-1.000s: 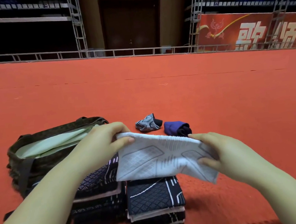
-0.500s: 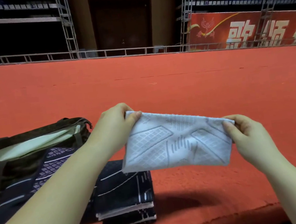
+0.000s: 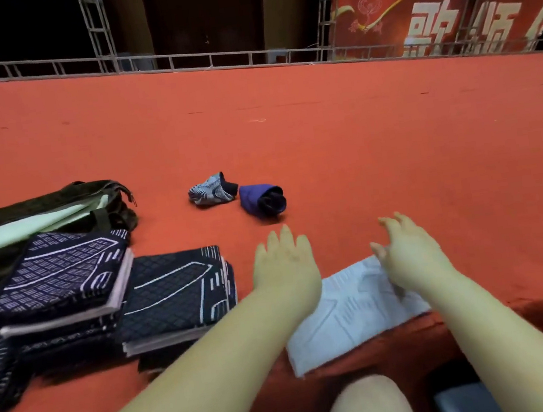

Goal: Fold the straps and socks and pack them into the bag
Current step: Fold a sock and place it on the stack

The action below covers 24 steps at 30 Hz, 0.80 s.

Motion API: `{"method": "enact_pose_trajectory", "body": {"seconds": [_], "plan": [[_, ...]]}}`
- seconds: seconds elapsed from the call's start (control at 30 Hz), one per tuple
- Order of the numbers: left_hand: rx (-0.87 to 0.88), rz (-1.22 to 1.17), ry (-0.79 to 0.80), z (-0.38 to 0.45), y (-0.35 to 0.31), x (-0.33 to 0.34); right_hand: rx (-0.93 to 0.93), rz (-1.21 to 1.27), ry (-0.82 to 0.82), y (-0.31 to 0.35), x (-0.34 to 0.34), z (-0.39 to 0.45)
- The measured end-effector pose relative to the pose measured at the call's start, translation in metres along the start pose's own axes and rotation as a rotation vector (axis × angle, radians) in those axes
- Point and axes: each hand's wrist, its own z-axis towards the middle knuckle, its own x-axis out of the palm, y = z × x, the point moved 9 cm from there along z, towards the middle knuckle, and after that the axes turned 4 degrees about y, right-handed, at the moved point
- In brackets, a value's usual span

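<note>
1. Nearest you, a bare knee [image 3: 365, 404] shows at the bottom edge, with both forearms reaching out over the near edge of the red carpet [image 3: 322, 130].
2. The white folded cloth [image 3: 350, 316] lies flat on the carpet by that edge, partly under your wrists; neither hand grips it.
3. Your left hand [image 3: 285, 266] is spread, fingers straight, holding nothing. Your right hand [image 3: 407, 253] is loosely open, fingers slightly curved, also empty; its heel is over the cloth's far corner, though contact cannot be told.
4. To the left sit the dark patterned folded pieces: one stack [image 3: 175, 298] just beside your left forearm, another [image 3: 59, 282] leaning against the bag.
5. The olive bag [image 3: 55, 203] lies open beyond them, pale lining showing.
6. Farther out, two rolled sock bundles, a striped one [image 3: 209, 191] and a purple one [image 3: 262, 201], touch each other.
7. Judging from this, folding looks largely done; your next move is probably a reach for the socks or a stack, and calls for gripping firmly enough that the folds hold on the way into the bag.
</note>
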Motion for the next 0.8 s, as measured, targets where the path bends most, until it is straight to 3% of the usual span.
{"method": "enact_pose_trajectory", "body": {"seconds": [0.1,0.2,0.3,0.4,0.53,0.63,0.8], "plan": [[0.071,-0.059,0.159,0.002,-0.022,0.073,-0.244,-0.002,0.197,0.033,0.068,-0.027],[0.096,-0.102,0.16,0.0,-0.024,0.115,-0.372,0.022,0.342,0.048,0.105,-0.05],[0.132,-0.13,-0.066,0.0,-0.02,0.109,-0.328,0.0,0.346,0.031,0.113,-0.046],[0.104,-0.183,0.09,0.001,-0.009,0.131,-0.171,-0.078,0.333,-0.007,0.111,-0.03],[0.07,-0.156,0.052,0.001,0.001,0.129,-0.078,-0.131,0.295,-0.033,0.103,-0.024],[0.134,-0.127,0.054,-0.011,0.0,0.127,-0.086,-0.151,0.295,-0.03,0.104,-0.026],[0.309,-0.17,-0.139,-0.044,0.006,0.122,-0.294,0.058,0.332,0.006,0.104,-0.063]]}}
